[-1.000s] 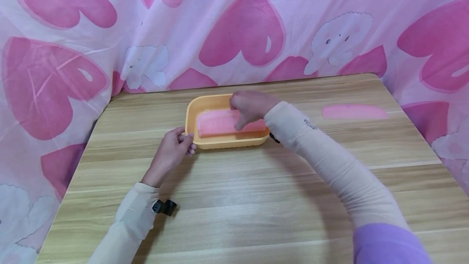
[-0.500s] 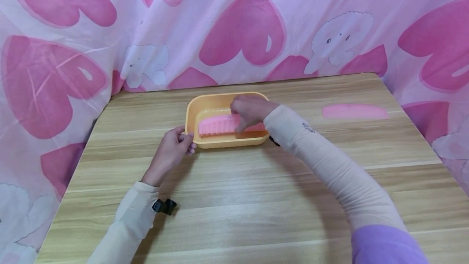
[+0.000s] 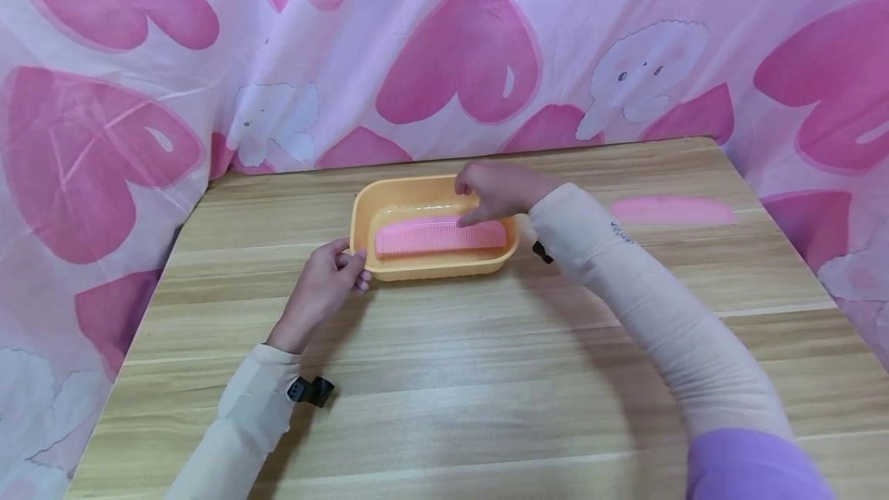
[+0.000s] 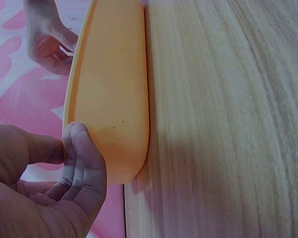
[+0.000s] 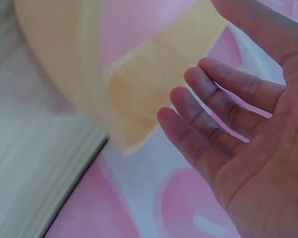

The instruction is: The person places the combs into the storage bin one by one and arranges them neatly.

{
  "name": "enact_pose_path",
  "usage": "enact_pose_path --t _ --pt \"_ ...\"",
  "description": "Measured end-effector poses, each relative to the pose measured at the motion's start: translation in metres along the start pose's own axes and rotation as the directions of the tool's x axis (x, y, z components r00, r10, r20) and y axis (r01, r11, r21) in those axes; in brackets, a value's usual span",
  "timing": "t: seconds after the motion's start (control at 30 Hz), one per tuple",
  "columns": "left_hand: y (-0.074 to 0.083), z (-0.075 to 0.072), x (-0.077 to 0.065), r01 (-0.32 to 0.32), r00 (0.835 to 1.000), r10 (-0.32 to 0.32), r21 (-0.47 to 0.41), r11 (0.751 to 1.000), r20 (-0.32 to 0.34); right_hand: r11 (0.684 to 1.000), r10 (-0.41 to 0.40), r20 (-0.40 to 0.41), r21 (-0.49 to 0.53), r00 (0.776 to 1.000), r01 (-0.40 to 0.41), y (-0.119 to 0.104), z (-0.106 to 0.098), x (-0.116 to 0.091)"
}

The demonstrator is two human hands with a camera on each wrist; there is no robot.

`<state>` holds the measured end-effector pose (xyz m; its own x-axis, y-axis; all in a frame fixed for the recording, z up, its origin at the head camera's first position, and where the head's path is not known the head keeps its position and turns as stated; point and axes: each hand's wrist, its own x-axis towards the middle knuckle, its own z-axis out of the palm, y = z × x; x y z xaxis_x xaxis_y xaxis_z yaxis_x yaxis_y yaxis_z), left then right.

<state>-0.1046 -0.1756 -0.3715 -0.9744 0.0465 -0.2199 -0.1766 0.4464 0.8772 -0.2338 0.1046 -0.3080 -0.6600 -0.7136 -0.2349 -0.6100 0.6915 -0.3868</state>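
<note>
A pink comb point(image 3: 441, 238) lies lengthwise inside a yellow-orange plastic basin point(image 3: 434, 272), its teeth towards the near side. My left hand point(image 3: 322, 284) pinches the basin's left rim; in the left wrist view the thumb and curled fingers point(image 4: 87, 158) close on the edge of its wall. Over the basin's right end hovers my right hand point(image 3: 503, 190). The right wrist view shows its fingers point(image 5: 203, 119) spread and gently bent, with nothing between them. From the head, its thumb tip looks just above the comb's back; whether it touches cannot be told.
Another pink comb point(image 3: 674, 211) lies flat on the wooden table point(image 3: 444, 384), to the right of the basin and partly near my right sleeve. A pink heart-patterned cloth point(image 3: 458, 60) hangs behind the table's back edge and at both sides.
The comb has tipped lower inside the basin. My right hand has let go of it and moved up and to the right. My left hand stays on the rim.
</note>
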Motion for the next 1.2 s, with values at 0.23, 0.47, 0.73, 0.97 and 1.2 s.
enact_pose_path --t 0.23,0.47,0.73,0.97,1.2 --pt "-0.002 0.0 0.0 0.009 1.0 -0.009 -0.014 1.0 0.0 1.0 0.022 -0.067 0.001 0.997 -0.022 0.022 -0.016 -0.023" --pt "-0.003 0.001 0.0 0.008 1.0 -0.008 -0.016 1.0 0.002 0.994 0.109 -0.131 -0.003 0.985 -0.111 0.058 -0.025 -0.052" --pt "-0.003 0.0 0.0 0.008 1.0 -0.008 -0.005 1.0 -0.003 0.971 0.236 -0.108 0.065 0.966 -0.23 0.096 -0.032 -0.094" --pt "-0.002 0.001 0.001 0.012 1.0 -0.012 0.0 1.0 -0.003 0.951 0.31 -0.075 0.033 0.948 -0.308 0.127 -0.032 -0.129" --pt "-0.001 0.001 0.001 0.004 1.0 -0.004 0.004 1.0 -0.002 0.943 0.33 -0.102 -0.002 0.938 -0.332 0.154 -0.027 -0.157"
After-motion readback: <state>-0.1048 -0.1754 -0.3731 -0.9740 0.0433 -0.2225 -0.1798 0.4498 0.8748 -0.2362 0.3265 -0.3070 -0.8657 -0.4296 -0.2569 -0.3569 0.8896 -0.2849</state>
